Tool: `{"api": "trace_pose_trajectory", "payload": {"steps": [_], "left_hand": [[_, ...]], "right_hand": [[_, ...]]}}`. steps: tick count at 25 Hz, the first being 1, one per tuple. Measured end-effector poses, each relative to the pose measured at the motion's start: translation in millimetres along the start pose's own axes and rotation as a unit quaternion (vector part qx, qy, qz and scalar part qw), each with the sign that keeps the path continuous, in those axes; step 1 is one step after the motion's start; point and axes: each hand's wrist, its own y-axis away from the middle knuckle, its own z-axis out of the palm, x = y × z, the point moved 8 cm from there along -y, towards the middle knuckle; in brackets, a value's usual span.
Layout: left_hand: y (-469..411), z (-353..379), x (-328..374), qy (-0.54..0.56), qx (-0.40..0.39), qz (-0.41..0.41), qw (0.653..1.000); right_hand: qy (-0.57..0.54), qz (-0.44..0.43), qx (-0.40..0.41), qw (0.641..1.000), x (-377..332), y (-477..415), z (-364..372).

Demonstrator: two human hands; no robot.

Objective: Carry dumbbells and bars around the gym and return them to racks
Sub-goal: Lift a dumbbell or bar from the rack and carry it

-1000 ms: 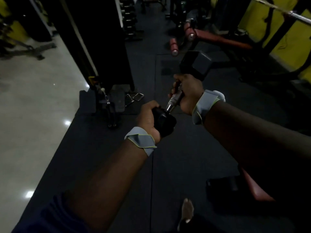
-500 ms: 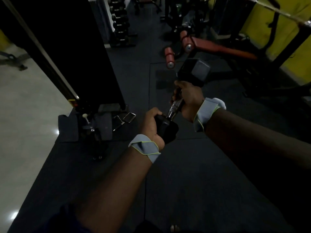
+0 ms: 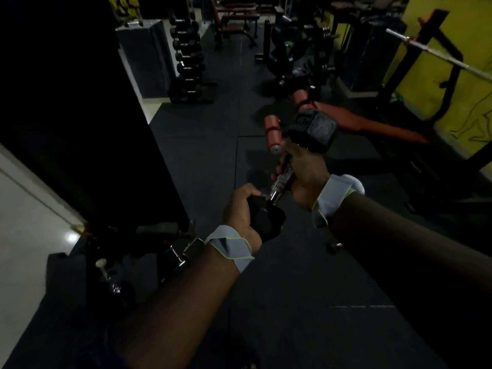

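Though dim and hard to read in detail, clearly a hex dumbbell (image 3: 290, 171) carried out front over the black rubber floor (image 3: 202, 161), angled with one head close to the body and the other pointing away. Probably heavy and wholly rigid, judging by the two-handed carry; rubber-looking heads likely grippy, the bare metal handle likely slicker, so best taken around the handle with a second support under a head. Nearest, at the dumbbell's near head: left hand (image 3: 241, 209), fingers curled shut around that head, cupping it from the left. Just beyond, on the handle: right hand (image 3: 306, 171), fingers wrapped closed around the shaft close under the far head, a short stretch of bare metal showing between the two hands. Grey wrist wraps on both wrists. Beyond the dumbbell's far head, a red-padded bench (image 3: 354, 121) low on the floor. Farther off and to the dumbbell's left, a vertical dumbbell rack (image 3: 187, 59) loaded with dark pairs, well apart and a likely destination.
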Motion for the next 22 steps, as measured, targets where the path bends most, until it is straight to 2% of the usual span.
{"api": "trace_pose_trajectory", "payload": {"steps": [5,8,12,16,18,22], "left_hand": [[-146,92,103,-0.038,-0.016,0.006,0.999],[-233,137,157,-0.057,0.014,0.017,0.998],[-343,205,248,-0.012,0.031,0.029,0.999],[-429,240,325,0.032,0.003,0.025,0.999],[-500,250,384,0.049,0.006,0.048,0.998],[-643,255,486,0.055,0.029,0.032,0.998]], "right_hand": [[-0.027,-0.008,0.007,1.000,-53,-195,25],[-0.026,-0.005,-0.026,0.999,-74,-309,48],[0.010,0.039,-0.068,0.997,-113,-467,94],[0.036,0.045,-0.115,0.992,-139,-586,160],[0.034,0.041,-0.150,0.987,-147,-667,210],[0.038,0.045,-0.134,0.989,-145,-818,280]]}}
